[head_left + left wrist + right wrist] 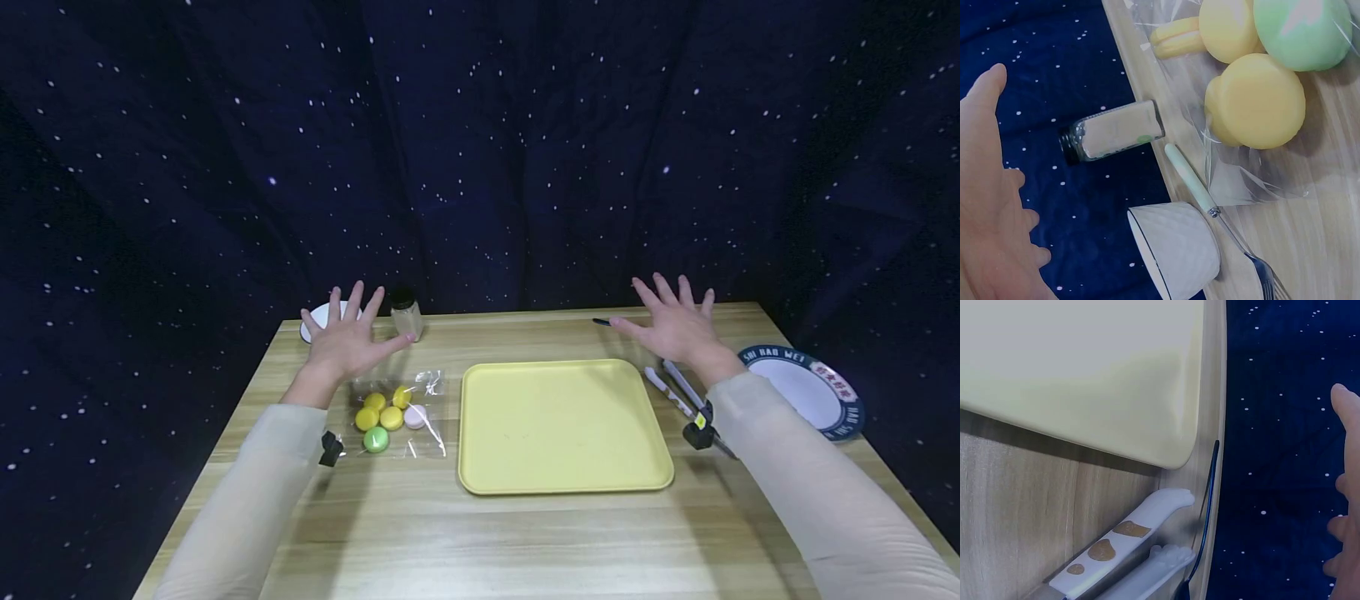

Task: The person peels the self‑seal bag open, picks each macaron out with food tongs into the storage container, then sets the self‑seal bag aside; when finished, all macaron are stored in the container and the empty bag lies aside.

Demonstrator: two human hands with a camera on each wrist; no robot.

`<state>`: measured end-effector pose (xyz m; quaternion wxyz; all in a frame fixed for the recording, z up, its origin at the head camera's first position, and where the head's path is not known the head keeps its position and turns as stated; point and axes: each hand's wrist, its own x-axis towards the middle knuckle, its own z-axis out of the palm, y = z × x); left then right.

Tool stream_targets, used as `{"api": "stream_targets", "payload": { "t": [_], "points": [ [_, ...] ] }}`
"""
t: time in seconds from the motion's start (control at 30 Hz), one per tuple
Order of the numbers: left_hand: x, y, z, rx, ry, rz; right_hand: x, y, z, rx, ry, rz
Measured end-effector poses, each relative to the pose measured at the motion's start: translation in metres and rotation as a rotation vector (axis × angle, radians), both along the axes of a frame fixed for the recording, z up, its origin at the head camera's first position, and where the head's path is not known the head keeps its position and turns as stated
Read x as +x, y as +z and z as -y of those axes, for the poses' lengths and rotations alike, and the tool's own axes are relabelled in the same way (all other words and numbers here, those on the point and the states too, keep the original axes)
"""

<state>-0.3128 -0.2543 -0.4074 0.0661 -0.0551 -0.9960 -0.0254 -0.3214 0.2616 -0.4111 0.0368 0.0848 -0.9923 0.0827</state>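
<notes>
My left hand (pixel 347 340) is held above the table with fingers spread, holding nothing. Below it lies a clear plastic bag (pixel 431 417) of yellow, green and pale macarons (pixel 377 439). Just past the thumb stands a glass jar (pixel 407 321) with a black lid. A white bowl (pixel 1179 247) and a fork (pixel 1191 178) with a pale green handle show in the left wrist view. My right hand (pixel 675 329), also spread and holding nothing, hovers over the far right side. Two white-handled utensils (pixel 1122 544), one with brown spots, lie beneath it, near a thin dark utensil (pixel 1210 487).
A yellow rectangular tray (pixel 562 490) lies mid-table between the arms. To the right, partly behind the right forearm, is a white plate (pixel 847 417) with a dark lettered rim. A dark starry curtain (pixel 525 150) hangs behind the wooden table (pixel 450 542).
</notes>
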Motion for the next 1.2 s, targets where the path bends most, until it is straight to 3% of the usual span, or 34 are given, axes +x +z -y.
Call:
{"api": "stream_targets", "payload": {
  "t": [0.4, 0.7, 0.97, 1.2],
  "points": [
    [0.004, 0.000, 0.002, -0.008, 0.001, -0.002, 0.000, 0.001, 0.001, -0.016, 0.005, 0.021],
    [0.021, 0.001, 0.002, 0.014, -0.062, -0.024, 0.002, 0.001, 0.008, -0.078, 0.030, 0.032],
    [0.045, -0.009, 0.004, 0.021, -0.130, -0.015, 0.001, -0.005, 0.054, -0.280, 0.150, -0.044],
    [0.065, -0.032, 0.002, 0.015, -0.187, 0.040, 0.001, -0.017, 0.115, -0.438, 0.225, -0.005]
  ]
}}
